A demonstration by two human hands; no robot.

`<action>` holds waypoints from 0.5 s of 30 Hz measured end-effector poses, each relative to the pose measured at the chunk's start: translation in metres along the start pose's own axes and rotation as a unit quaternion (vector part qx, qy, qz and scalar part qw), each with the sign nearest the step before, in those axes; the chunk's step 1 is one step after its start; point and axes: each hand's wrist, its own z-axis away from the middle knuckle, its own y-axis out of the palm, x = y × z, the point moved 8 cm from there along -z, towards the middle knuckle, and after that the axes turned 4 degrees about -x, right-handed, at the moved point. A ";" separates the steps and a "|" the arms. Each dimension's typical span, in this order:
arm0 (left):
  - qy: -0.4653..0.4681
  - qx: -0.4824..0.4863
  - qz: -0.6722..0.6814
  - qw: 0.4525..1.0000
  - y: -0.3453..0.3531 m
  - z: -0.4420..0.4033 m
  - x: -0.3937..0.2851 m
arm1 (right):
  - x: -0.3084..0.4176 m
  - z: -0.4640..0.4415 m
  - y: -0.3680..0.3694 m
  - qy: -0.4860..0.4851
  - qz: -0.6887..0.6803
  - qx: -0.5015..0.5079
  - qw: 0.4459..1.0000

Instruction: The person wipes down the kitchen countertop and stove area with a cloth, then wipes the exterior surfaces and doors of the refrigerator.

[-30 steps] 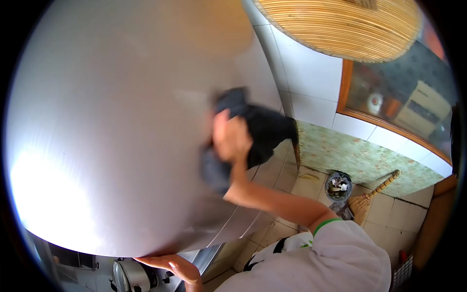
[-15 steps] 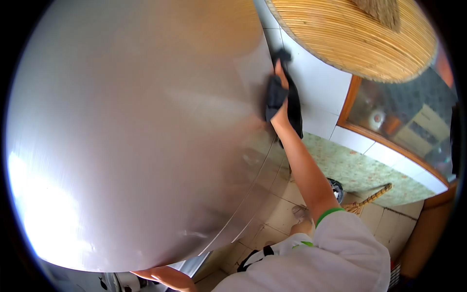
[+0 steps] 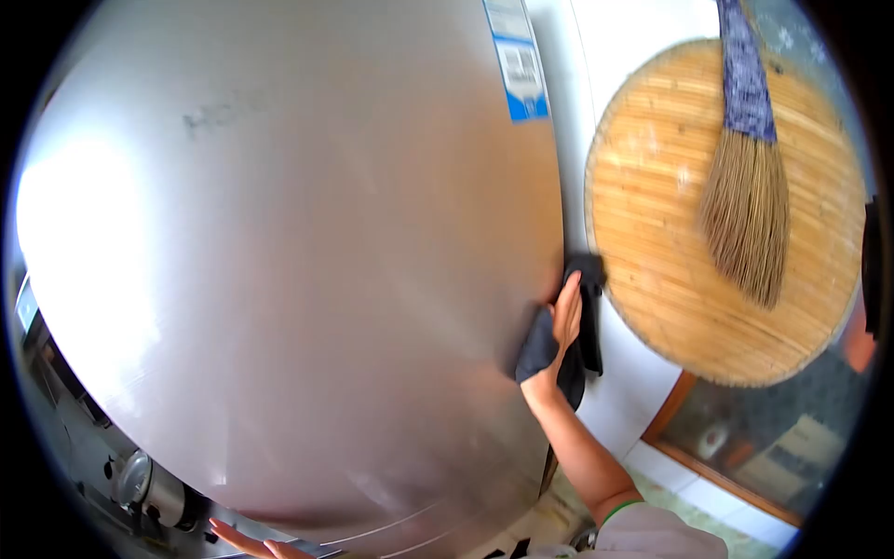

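A large, curved-looking brushed-metal panel (image 3: 354,252), like a refrigerator door, takes up most of the view. My right hand (image 3: 564,321) is at its right edge, holding a dark cloth (image 3: 537,349) against the metal. More black cloth hangs behind that hand, beside the edge. My left hand (image 3: 251,542) shows at the bottom left with fingers stretched out, near the panel's lower edge; whether it touches the metal I cannot tell. A blue and white label (image 3: 519,70) is stuck on the panel's upper right.
A round bamboo board (image 3: 652,214) hangs on the white wall at right, with a straw hand broom (image 3: 752,205) in front of it. Below is a wood-framed window (image 3: 670,419). A metal pot (image 3: 154,489) stands at lower left.
The view has tilted upward, bringing the label, the whole board and the broom into sight. My right hand stays with the cloth at the panel's edge. More of my left hand's fingers show.
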 end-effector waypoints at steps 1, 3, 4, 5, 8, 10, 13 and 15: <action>0.003 -0.006 0.010 1.000 0.001 0.001 -0.004 | 0.027 -0.029 0.007 -0.038 0.007 0.002 0.999; 0.012 -0.012 0.023 1.000 0.001 0.002 -0.010 | 0.077 -0.080 0.017 -0.104 0.002 0.015 0.994; 0.015 -0.014 0.028 0.999 -0.001 0.002 -0.009 | 0.100 -0.102 0.022 -0.124 -0.002 0.015 0.992; 0.023 -0.016 0.035 0.999 -0.003 0.004 -0.009 | 0.121 -0.123 0.028 -0.185 0.009 -0.007 0.983; 0.036 -0.031 0.051 0.998 -0.005 0.006 -0.009 | 0.191 -0.169 0.043 -0.310 -0.001 -0.046 0.950; 0.042 -0.034 0.063 0.997 -0.008 0.008 -0.011 | 0.227 -0.201 0.057 -0.342 0.009 -0.060 0.938; 0.069 -0.031 0.055 0.996 -0.020 0.007 -0.022 | 0.287 -0.213 0.070 -0.335 0.028 -0.101 0.936; 0.072 -0.083 0.026 0.994 -0.036 0.004 -0.024 | 0.337 -0.182 0.075 -0.416 -0.011 -0.133 0.899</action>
